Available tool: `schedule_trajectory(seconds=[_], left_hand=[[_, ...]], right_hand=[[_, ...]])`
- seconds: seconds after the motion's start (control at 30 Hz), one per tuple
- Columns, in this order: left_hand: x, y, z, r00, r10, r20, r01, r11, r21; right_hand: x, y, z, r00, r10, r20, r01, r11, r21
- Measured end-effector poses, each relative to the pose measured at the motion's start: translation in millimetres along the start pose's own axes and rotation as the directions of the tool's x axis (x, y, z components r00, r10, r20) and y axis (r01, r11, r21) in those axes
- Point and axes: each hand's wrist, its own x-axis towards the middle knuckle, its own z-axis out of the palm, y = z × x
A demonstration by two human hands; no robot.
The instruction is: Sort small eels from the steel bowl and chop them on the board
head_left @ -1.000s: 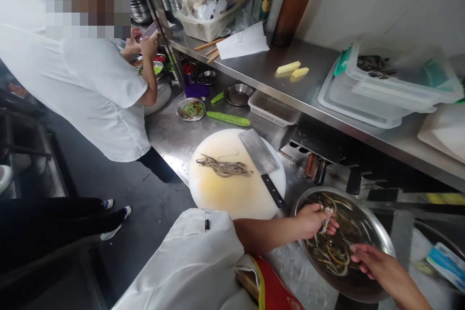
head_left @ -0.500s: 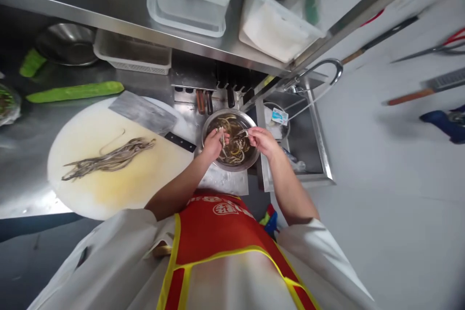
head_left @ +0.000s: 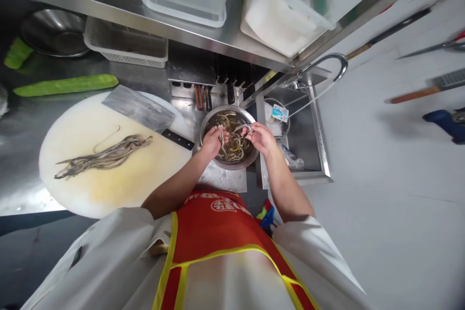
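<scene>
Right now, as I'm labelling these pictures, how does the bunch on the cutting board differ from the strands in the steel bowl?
The bunch lies stretched out on the cutting board; the strands in the steel bowl curl and tangle. No hand touches the bunch, while the left hand and right hand hold some strands. The bunch lies on a flat surface; the strands appear to sit in dark liquid. Both are long and thin.

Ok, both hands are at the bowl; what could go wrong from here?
The thin strands in the left hand and right hand might slip from the fingers. The cleaver lies on the cutting board, handle pointing toward the bowl, so the left forearm could knock it. The bowl seems close to the counter's edge by the sink; a bump might spill it.
</scene>
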Motion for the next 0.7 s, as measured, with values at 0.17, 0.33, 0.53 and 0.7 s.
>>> schedule_trajectory(seconds=[0.17, 0.33, 0.53, 0.7], left_hand=[[3, 0, -0.6, 0.998, -0.043, -0.035, 0.043, 0.999, 0.017], [5, -1, -0.7, 0.994, -0.083, -0.070, 0.085, 0.996, 0.037], [6, -1, 0.2, 0.992, -0.096, -0.080, 0.100, 0.994, 0.046], [5, 0, 0.5, 0.994, -0.086, -0.067, 0.089, 0.996, 0.029]], right_hand=[[-3, -6, 4, 1.000, -0.017, 0.020, 0.015, 0.996, 0.084], [-9, -18, 11, 0.999, -0.034, -0.005, 0.034, 0.997, 0.075], [-21, -42, 21, 0.998, -0.054, -0.038, 0.054, 0.999, -0.001], [-27, -54, 27, 0.995, -0.095, -0.032, 0.095, 0.996, -0.002]])
